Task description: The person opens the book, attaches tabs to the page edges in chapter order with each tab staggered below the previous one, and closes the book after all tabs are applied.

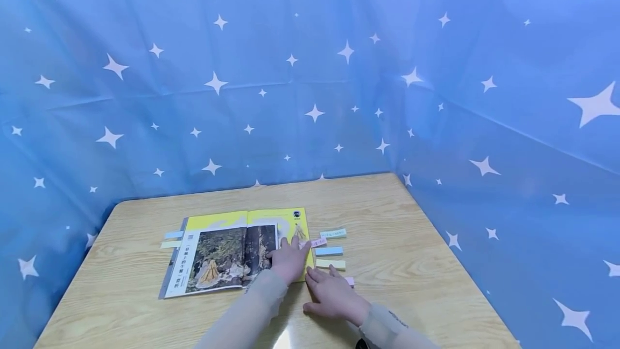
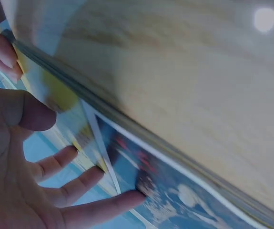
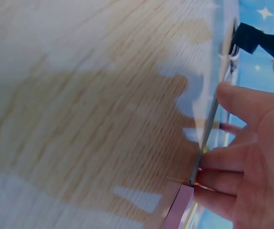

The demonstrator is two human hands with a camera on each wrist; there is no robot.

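Note:
An open magazine [image 1: 218, 257] lies on the table, with a painting across its pages and a yellow right-hand margin. My left hand [image 1: 289, 260] rests on the right page with its fingers spread. One of its fingertips is right at the inner end of a pink sticky tab [image 1: 319, 242]. In the left wrist view its fingers [image 2: 79, 183] reach over the printed page, apart from one another. Beside the page's lower right edge is my right hand [image 1: 336, 292], its fingers extended. The right wrist view has those fingertips [image 3: 206, 176] at the magazine's edge, near a pink tab [image 3: 179, 207].
Blue [image 1: 329, 251], yellow [image 1: 331, 264] and green [image 1: 333, 233] tabs stick out from the right side of the magazine. Two more, a blue tab [image 1: 173, 235] among them, protrude on the left. A star-patterned blue curtain [image 1: 290, 96] hangs behind the wooden table [image 1: 402, 263].

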